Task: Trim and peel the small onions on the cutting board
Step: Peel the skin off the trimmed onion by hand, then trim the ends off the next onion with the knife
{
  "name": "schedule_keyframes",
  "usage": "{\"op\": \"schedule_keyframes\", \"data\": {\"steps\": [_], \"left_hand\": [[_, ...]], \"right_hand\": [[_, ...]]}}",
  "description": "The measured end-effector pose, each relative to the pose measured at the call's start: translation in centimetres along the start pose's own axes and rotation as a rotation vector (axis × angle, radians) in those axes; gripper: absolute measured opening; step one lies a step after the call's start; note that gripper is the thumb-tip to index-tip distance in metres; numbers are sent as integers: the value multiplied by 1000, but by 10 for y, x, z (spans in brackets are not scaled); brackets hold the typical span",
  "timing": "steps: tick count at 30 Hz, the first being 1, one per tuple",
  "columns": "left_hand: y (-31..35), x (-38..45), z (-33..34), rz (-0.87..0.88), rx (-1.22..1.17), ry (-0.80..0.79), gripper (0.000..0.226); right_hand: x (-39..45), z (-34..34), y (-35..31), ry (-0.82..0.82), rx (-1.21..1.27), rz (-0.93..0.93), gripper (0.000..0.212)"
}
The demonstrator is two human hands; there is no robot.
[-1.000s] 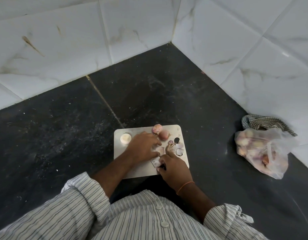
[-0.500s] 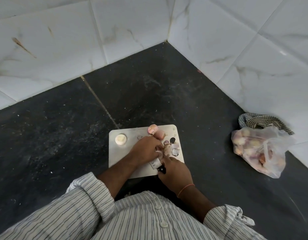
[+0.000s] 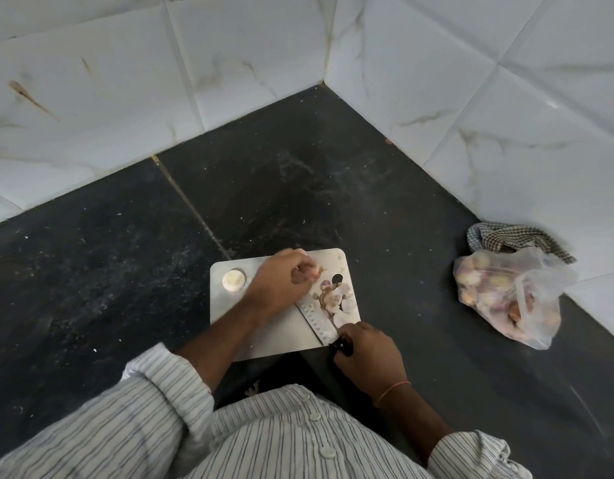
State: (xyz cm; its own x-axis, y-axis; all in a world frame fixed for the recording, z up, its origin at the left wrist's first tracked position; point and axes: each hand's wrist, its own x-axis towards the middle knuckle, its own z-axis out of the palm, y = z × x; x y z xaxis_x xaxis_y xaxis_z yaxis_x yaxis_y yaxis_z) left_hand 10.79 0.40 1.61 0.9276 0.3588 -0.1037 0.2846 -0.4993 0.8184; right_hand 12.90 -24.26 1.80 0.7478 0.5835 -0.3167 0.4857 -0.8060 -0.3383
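A white cutting board (image 3: 229, 316) lies on the dark counter in front of me. My left hand (image 3: 281, 281) is curled over a small pinkish onion (image 3: 312, 271) at the board's far edge; how many onions it covers I cannot tell. My right hand (image 3: 367, 354) grips the black handle of a knife (image 3: 317, 321), whose flat blade lies on the board pointing toward my left hand. A pile of onion skins and trimmings (image 3: 336, 299) sits on the board's right side. One peeled whitish onion (image 3: 233, 280) stands at the board's left corner.
A clear plastic bag (image 3: 506, 302) of small onions rests on the counter to the right, against the wall, with a checked cloth (image 3: 506, 236) behind it. White marble tiled walls (image 3: 229, 81) meet in a corner beyond the board.
My left hand moved from the middle of the board up to the onions at its far edge. My right hand drew back toward me, and the knife blade now shows.
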Motion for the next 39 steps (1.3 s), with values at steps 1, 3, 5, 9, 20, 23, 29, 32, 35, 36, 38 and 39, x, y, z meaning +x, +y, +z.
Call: {"op": "schedule_keyframes", "data": {"steps": [1,3,5,9,20,23,29,32,35,36,38,39], "left_hand": [[-3,6,-7,4,22,23,34],[-12,20,-20,26,140,-27,56],[-16,31,-29,38,269,-143,75],[-7,41,-28,64,474,-291,72],[-11,12,-26,-125,136,21,45],[-15,-14,-27,-183,-5,85,44],[-29,-38,-24,-220,-100,66,54],[-37,-47,-22,-195,-107,22,51],[-43,-55,-19,-183,-86,6,56],[-45,-57,-17,-179,-72,3,57],[-50,-61,-14,-173,-36,-14,58],[-53,-63,-13,-173,-21,-27,58]], "right_hand": [[-1,-2,2,-9,5,4,22],[-4,-5,6,-24,31,7,23],[-7,-8,12,-42,74,7,30],[-12,-12,17,-74,122,8,34],[-33,-5,18,-17,236,78,27],[-36,2,16,-3,252,88,25],[-31,9,4,-8,283,72,29],[-28,10,-1,7,325,78,29],[-27,12,-6,13,377,97,23],[-27,12,-7,15,392,100,21],[-28,13,-11,27,419,97,16],[-28,13,-12,32,429,98,13]]}}
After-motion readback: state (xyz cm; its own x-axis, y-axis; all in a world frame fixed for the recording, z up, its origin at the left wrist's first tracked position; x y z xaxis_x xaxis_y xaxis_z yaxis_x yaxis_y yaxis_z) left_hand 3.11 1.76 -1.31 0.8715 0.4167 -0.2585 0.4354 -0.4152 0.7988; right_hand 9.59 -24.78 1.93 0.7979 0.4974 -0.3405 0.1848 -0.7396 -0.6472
